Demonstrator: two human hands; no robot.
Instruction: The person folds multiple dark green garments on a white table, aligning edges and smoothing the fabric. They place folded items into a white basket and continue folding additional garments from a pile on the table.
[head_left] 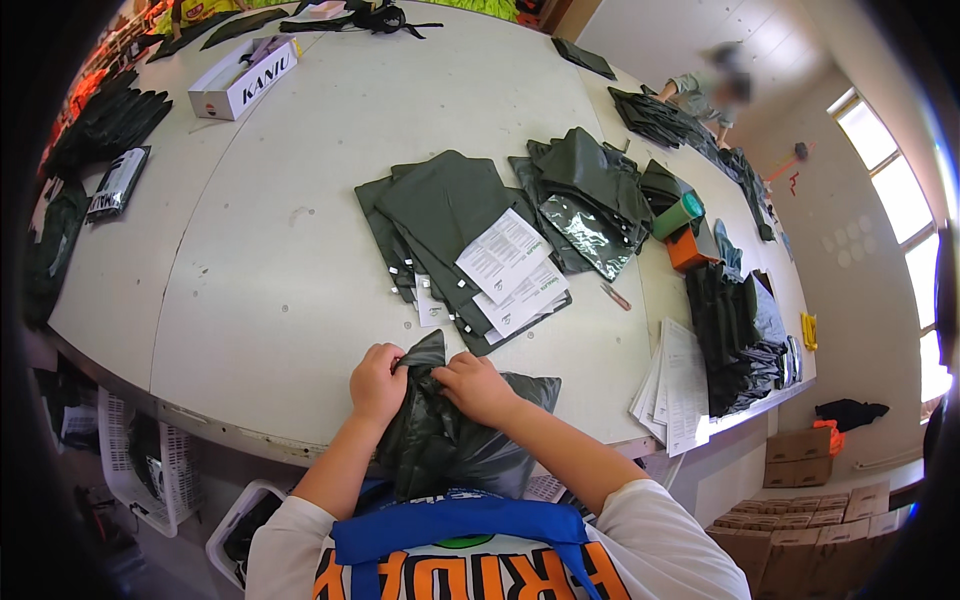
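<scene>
1. Currently, a glossy dark green garment bundle (510, 430) sits across the near edge of the tabletop (250, 260), its lower part overhanging the edge, close to the wearer's blue cloth band (460, 530).
2. Its narrow gathered peak points toward the far edge, and one corner juts right; the long axis seems to run from that peak back toward the wearer, though the crumpling makes this uncertain.
3. The left hand (378, 385) has its fingers curled closed on the peak's left side.
4. The right hand (475, 388) pinches just right of the peak, its fingers bent shut on the material; the bundle's bulk lies below and between the forearms.
5. Just beyond, nearer the middle of the tabletop, lie flat dark green garments (440, 200) with printed sheets (505, 255) on top.
6. Small thread snips (616, 297) lie to their right, well inside the right edge.
</scene>
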